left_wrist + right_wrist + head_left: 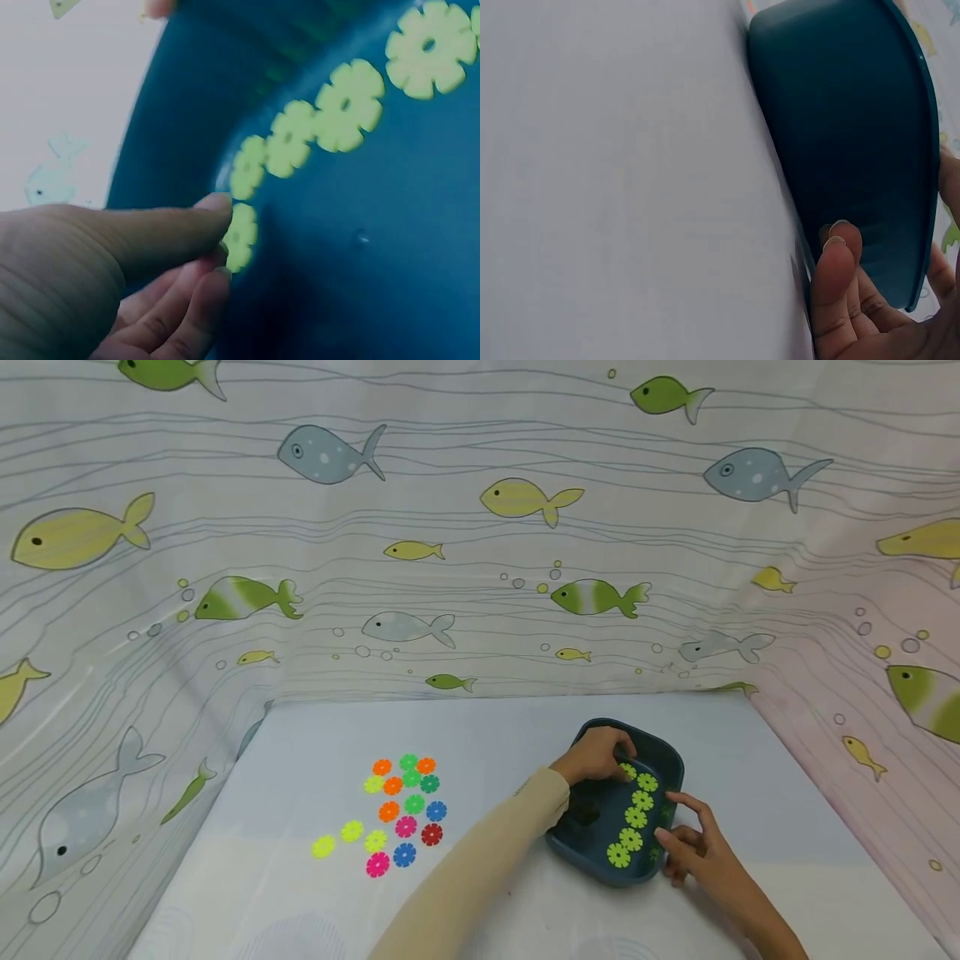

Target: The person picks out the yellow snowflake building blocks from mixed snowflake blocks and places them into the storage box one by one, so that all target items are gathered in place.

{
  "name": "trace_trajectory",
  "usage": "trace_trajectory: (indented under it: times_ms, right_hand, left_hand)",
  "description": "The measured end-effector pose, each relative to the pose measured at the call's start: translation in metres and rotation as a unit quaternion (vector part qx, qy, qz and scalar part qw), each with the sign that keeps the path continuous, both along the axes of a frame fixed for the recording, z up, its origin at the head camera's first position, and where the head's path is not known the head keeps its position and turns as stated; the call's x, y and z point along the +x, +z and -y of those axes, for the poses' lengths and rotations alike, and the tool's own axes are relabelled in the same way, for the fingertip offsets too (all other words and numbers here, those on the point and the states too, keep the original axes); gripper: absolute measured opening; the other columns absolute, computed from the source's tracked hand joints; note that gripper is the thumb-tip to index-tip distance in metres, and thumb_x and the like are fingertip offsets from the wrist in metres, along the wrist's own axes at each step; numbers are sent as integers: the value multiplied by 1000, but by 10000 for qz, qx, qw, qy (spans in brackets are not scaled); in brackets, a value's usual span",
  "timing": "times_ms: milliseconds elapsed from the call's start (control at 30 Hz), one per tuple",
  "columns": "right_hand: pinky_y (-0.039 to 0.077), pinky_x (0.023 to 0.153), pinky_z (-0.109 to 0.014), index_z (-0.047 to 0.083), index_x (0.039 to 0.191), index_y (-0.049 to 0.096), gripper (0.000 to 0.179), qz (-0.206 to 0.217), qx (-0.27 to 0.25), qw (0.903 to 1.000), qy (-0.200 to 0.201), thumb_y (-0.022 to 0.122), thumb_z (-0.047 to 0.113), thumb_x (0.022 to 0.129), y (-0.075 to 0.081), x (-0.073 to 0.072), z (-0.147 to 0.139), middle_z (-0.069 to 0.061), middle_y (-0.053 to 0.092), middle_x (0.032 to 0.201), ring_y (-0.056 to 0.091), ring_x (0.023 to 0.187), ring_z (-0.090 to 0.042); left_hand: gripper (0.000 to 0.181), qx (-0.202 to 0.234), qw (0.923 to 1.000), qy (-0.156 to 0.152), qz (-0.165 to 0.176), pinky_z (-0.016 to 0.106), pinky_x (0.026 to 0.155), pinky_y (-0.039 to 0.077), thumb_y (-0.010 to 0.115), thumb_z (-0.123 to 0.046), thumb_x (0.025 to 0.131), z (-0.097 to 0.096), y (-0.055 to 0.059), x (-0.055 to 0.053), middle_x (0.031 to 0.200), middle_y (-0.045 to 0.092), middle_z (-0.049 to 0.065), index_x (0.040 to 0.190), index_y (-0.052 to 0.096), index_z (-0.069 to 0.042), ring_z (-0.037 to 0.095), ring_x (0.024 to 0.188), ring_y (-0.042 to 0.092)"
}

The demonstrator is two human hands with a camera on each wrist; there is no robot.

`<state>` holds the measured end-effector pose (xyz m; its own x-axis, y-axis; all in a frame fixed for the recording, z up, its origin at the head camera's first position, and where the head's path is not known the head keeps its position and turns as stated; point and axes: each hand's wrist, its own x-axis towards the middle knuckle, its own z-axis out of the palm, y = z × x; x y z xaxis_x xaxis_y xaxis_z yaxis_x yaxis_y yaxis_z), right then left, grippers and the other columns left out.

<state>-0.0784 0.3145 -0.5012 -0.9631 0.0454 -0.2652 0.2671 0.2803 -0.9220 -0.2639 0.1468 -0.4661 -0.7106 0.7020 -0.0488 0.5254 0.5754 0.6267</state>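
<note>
My left hand (pixel 598 753) reaches into a dark blue plastic tub (pixel 597 847). Between its thumb and fingertips it pinches a yellow-green flower-shaped disc (pixel 241 238) near the tub's far wall. From there, several more yellow-green flower discs (pixel 636 817) run in a curved row along the right side of the tub's floor, lying flat. My right hand (pixel 701 852) holds the tub's right side. Its thumb and a finger are at the rim, while other fingers (pixel 834 274) touch the outer wall, low near the table, in the right wrist view.
Left of the tub, several loose flower discs (pixel 406 827) in orange, green, yellow, pink, blue and red lie spread on the white table (pixel 510 735). Fish-printed curtain walls (pixel 480 568) rise behind the table and at both sides.
</note>
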Motion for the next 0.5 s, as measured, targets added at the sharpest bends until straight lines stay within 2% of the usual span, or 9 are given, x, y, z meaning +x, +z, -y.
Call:
trace_trajectory:
  times_ms: [233, 333, 500]
  right_hand:
    - [57, 63, -40, 31, 154, 16, 67, -74, 2, 10000, 29, 62, 32, 105, -1, 0, -2, -17, 63, 99, 64, 74, -31]
    - [57, 62, -40, 30, 154, 16, 67, -133, -24, 9999, 76, 62, 31, 105, -1, 1, -3, -17, 64, 97, 64, 73, -31]
    - [57, 61, -40, 28, 155, 17, 67, -180, -50, 9998, 65, 62, 31, 105, -1, 1, -1, -18, 64, 96, 64, 73, -32]
  left_hand:
    - [31, 681, 9962, -525, 146, 11, 73, 49, 84, -18, 89, 14, 15, 3, 97, 71, -5, 117, 73, -13, -3, 83, 61]
    - [29, 943, 9933, -605, 294, 12, 73, 50, 81, -16, 91, 24, 20, 6, 93, 69, -8, 118, 72, -9, -3, 82, 62]
    - [25, 1195, 9902, -643, 339, 14, 74, 52, 75, -16, 96, 47, 27, 10, 93, 69, -9, 118, 71, -6, -2, 82, 63]
